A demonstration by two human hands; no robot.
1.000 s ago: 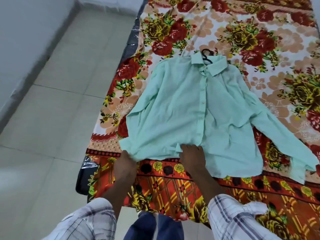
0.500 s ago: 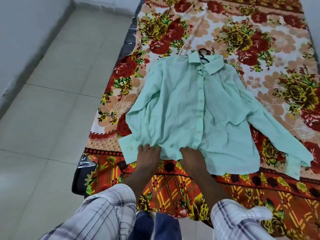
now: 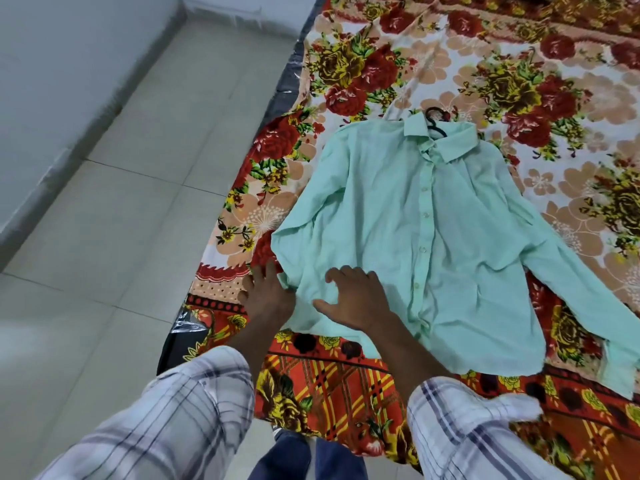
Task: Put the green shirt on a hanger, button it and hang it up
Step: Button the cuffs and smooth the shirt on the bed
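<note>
The pale green shirt [image 3: 426, 237] lies flat and face up on the flowered bed cover, its front placket closed down the middle with small buttons. A black hanger [image 3: 434, 123] is inside it; only the hook shows at the collar. My left hand [image 3: 266, 296] rests at the shirt's lower left edge, by the left cuff, fingers spread. My right hand [image 3: 356, 299] lies flat on the lower left front panel, fingers apart, pressing on the cloth. Both sleeves spread outward, the right one reaching the frame's right edge.
The bed [image 3: 346, 382] with its red, orange and cream flowered cover fills the right side; its dark edge runs along the left. Grey floor tiles [image 3: 121, 237] and a pale wall lie to the left. My checked sleeves and dark trousers show at the bottom.
Both hands have moved left from the hem's middle: the left to the shirt's left edge, the right up onto the left front panel. The view has shifted closer.
</note>
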